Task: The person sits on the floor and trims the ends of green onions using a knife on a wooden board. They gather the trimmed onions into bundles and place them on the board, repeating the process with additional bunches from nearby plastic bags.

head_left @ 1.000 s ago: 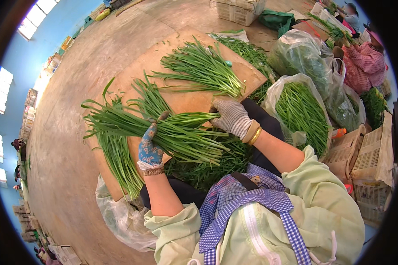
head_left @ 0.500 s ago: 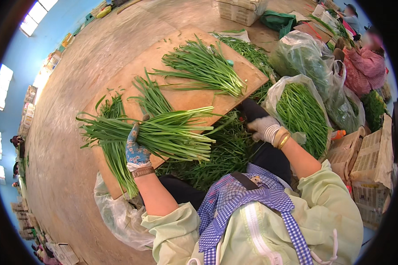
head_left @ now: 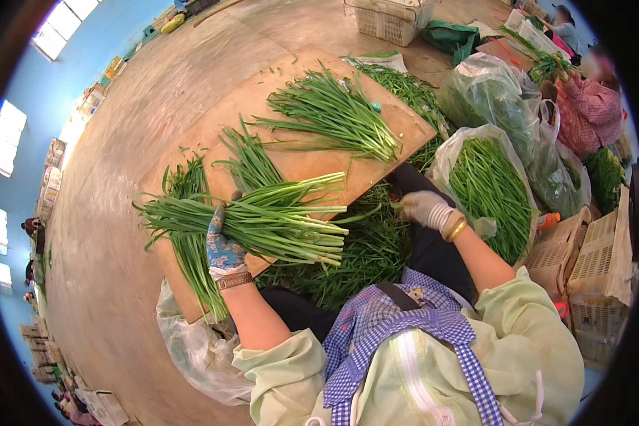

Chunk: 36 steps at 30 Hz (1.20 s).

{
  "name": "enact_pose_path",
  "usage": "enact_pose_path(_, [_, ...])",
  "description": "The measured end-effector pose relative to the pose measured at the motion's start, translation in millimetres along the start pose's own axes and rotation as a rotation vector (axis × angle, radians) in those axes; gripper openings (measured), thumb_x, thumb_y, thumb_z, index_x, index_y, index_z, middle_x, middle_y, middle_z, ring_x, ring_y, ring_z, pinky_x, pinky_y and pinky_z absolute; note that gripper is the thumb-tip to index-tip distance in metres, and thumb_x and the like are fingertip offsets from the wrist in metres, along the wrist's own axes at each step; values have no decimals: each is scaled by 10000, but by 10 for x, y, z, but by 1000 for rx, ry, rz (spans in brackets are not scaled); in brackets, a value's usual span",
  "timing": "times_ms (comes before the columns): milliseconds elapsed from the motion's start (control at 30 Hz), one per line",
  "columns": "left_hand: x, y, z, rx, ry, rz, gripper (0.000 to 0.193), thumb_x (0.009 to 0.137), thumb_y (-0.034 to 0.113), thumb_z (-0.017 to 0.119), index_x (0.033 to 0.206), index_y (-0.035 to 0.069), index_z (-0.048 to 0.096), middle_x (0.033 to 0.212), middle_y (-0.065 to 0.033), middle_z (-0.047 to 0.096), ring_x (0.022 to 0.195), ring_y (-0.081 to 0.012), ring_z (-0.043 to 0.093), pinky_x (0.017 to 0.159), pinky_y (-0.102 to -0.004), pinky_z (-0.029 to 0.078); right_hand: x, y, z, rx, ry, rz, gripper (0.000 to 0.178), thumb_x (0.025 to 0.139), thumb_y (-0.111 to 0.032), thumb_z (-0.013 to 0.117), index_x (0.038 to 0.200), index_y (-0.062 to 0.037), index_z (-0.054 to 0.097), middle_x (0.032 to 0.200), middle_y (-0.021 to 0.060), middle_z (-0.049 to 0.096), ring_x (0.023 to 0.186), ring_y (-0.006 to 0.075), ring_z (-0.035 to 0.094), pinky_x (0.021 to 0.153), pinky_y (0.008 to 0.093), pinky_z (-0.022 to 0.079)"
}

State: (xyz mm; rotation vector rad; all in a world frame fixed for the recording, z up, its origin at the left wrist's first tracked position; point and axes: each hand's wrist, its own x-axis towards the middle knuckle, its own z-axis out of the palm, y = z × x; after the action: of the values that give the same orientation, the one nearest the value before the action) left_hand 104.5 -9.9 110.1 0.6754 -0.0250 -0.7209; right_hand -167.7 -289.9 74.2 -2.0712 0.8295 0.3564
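My left hand (head_left: 224, 245), in a blue flowered glove, is closed round a bunch of garlic chives (head_left: 284, 220). The bunch lies sideways above the near edge of a wooden board (head_left: 184, 142), its pale cut ends pointing right and its leafy tips left. My right hand (head_left: 426, 209), in a pale knit glove, is over my right thigh with its fingers curled together. A thin leaf strand lies near its fingertips, but whether it is held I cannot tell. More chive bunches rest on the board: one at the far side (head_left: 334, 117), one in the middle (head_left: 254, 160), one on the left (head_left: 192, 245).
Loose green leaves (head_left: 348, 259) are heaped below the board, between my legs. To the right stand an open plastic bag of chives (head_left: 486, 184), another filled bag (head_left: 486, 92) and plastic crates (head_left: 593, 255). A person in a pink top (head_left: 586, 113) sits beyond them. Another crate (head_left: 390, 21) stands far back.
My right hand has shifted slightly right and its fingers have drawn together, with a leaf strand now showing near them. My left hand still grips the bunch. The view has shifted a little.
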Motion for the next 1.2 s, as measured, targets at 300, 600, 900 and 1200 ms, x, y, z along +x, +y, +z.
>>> enact_pose_path(300, [85,-219,80,14,-14,-29,246,784,107,617,984,-30,575,1182,-236,505,1054,-318,527,874,-467,481,407,-686,177,1184,-635,-527,394,875,-152,534,1220,21,455,1169,105,543,1040,173,539,867,279,456])
enact_pose_path(600, [123,-255,10,-17,-72,-91,265,780,123,625,1006,-11,588,1218,-221,487,1083,-307,514,880,-459,477,406,-579,554,1417,-356,-584,313,839,-177,607,1089,-1,542,1011,92,601,892,190,595,762,306,510])
enact_pose_path(900, [59,-373,249,54,16,-94,278,796,121,609,1030,-21,565,1128,-224,552,1034,-307,547,857,-449,491,494,-605,575,1618,-521,-469,328,812,-128,625,1102,-3,534,1084,130,582,929,237,598,840,356,498])
enact_pose_path(1200, [2,-346,345,70,30,-65,440,810,135,595,1184,-40,442,1111,-216,559,997,-310,555,839,-430,501,237,-439,505,1840,-582,-443,185,875,-71,494,1022,36,525,1014,158,561,979,272,550,877,342,470])
